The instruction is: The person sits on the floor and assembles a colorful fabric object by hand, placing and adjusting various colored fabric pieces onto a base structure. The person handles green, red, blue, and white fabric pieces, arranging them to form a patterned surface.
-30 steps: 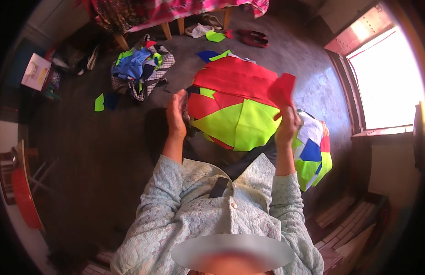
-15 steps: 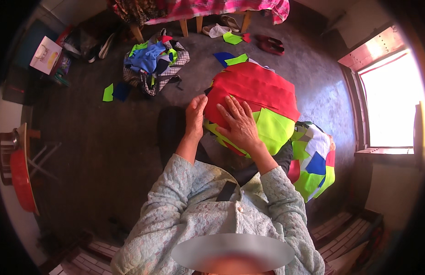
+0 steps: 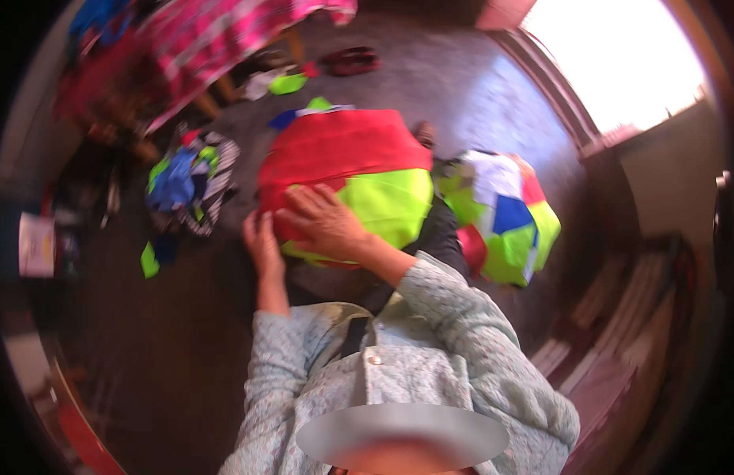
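A folded piece of red and neon yellow-green patchwork cloth [image 3: 359,170] lies on my lap. My right hand [image 3: 323,222] rests flat on its near left part, fingers spread and pointing left. At the cloth's left edge my left hand [image 3: 260,241] touches the fabric, fingers pointing up; I cannot tell whether it grips the edge. Both sleeves are pale blue-grey.
A pile of multicoloured patchwork pieces [image 3: 505,210] lies on the floor to my right. Another heap of blue, green and striped cloth [image 3: 185,186] sits at the left. A table with a pink checked cover [image 3: 224,39] stands at the back, a bright window [image 3: 620,55] at the right.
A second ago both hands held the red cloth up by its edges. The cloth has since come down folded on my lap, and my right hand has crossed over and flattened on it.
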`<control>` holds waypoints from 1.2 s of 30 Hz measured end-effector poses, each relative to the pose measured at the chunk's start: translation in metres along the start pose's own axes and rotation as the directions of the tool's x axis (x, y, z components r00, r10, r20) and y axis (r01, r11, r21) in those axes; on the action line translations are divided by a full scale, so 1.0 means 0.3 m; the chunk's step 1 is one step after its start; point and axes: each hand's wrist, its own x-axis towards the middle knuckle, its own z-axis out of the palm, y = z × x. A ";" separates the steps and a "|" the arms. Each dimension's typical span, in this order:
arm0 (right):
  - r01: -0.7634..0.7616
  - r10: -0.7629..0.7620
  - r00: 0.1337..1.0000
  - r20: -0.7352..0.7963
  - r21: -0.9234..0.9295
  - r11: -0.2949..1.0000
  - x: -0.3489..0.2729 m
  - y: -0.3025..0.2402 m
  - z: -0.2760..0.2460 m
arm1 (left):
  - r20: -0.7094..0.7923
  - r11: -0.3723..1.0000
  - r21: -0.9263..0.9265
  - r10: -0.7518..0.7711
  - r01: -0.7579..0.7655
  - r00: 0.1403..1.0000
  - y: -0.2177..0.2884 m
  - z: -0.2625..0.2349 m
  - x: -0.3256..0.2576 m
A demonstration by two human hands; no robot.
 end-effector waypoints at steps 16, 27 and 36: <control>-0.453 0.618 0.701 -0.355 0.449 0.771 -0.521 0.165 -0.258 | 0.171 0.441 0.611 0.738 -0.658 0.653 0.094 0.023 -0.072; -0.278 0.933 0.270 -0.237 0.909 0.311 -0.668 0.256 -0.201 | 0.675 0.163 0.524 0.519 -0.836 0.525 0.252 0.156 -0.073; -0.359 0.960 0.264 -0.096 0.914 0.190 -0.686 0.265 -0.099 | 0.696 0.232 0.541 0.416 -0.808 0.586 0.285 0.171 -0.044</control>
